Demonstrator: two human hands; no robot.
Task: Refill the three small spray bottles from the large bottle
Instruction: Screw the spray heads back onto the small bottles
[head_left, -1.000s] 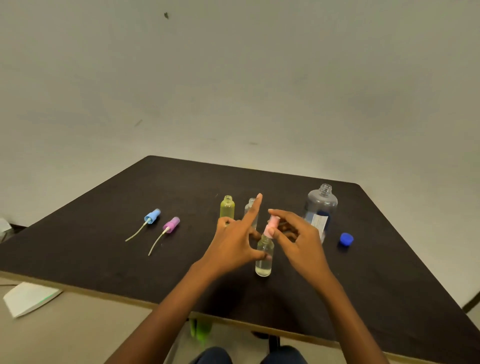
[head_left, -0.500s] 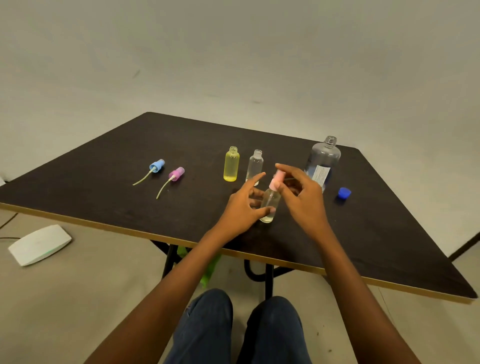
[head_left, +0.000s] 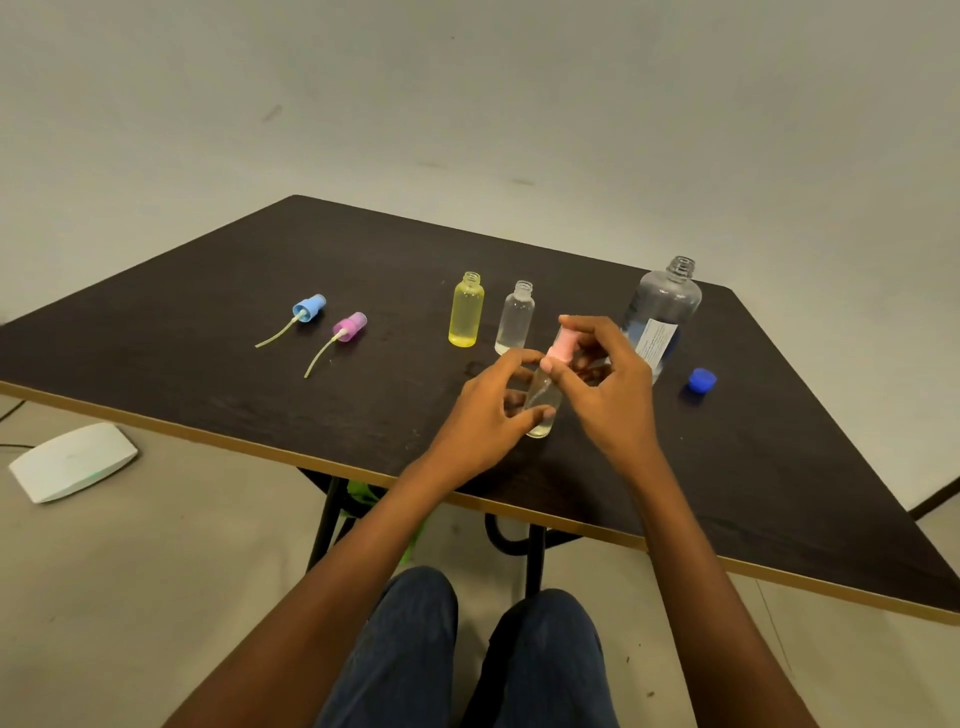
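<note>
A small clear spray bottle (head_left: 543, 410) stands on the dark table (head_left: 260, 374) near its front edge. My left hand (head_left: 493, 415) grips its body. My right hand (head_left: 608, 384) pinches the pink spray cap (head_left: 562, 345) on its top. Behind them stand a yellow small bottle (head_left: 466, 317) and a clear small bottle (head_left: 515, 318), both uncapped. The large clear bottle (head_left: 665, 306) stands open at the right, partly hidden by my right hand. Its blue cap (head_left: 701, 380) lies beside it.
A blue spray cap (head_left: 309, 307) and a purple spray cap (head_left: 349, 327), each with a dip tube, lie on the left part of the table. A white flat device (head_left: 72, 460) sits on the floor at the left. My knees are under the table's front edge.
The view has tilted downward, so the table sits lower and my legs show. My hands stay on the small bottle and its pink cap, and my left forefinger has come down.
</note>
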